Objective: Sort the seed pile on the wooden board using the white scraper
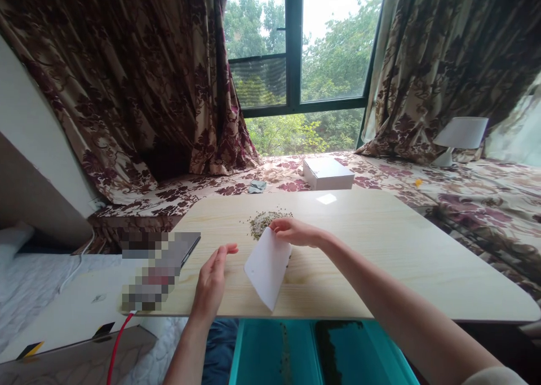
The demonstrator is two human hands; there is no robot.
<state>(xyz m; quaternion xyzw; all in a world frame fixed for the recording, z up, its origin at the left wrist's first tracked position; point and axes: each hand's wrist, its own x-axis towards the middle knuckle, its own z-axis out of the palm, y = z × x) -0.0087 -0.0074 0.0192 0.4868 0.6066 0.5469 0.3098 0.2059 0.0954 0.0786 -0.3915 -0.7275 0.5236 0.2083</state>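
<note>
My right hand (291, 231) pinches the upper corner of a white sheet of paper (266, 269), which hangs tilted over the table's near half. Just behind the paper lies a pile of small whitish and green-brown grains (258, 222), partly hidden by the sheet and my fingers. Several dark grains show at the paper's right edge. My left hand (213, 278) is to the left of the paper, apart from it, fingers stretched out and holding nothing. Below the table's front edge stands a teal bin (302, 362) with two compartments; dark grains (332, 354) fill part of the right one.
The pale wooden table (359, 249) carries a blurred-out flat object (160, 272) at its left. A red cable (116, 343) hangs there. Behind are a white box (327, 173), a grey-green cloth (257, 186) and a white lamp (460, 134) on the window seat.
</note>
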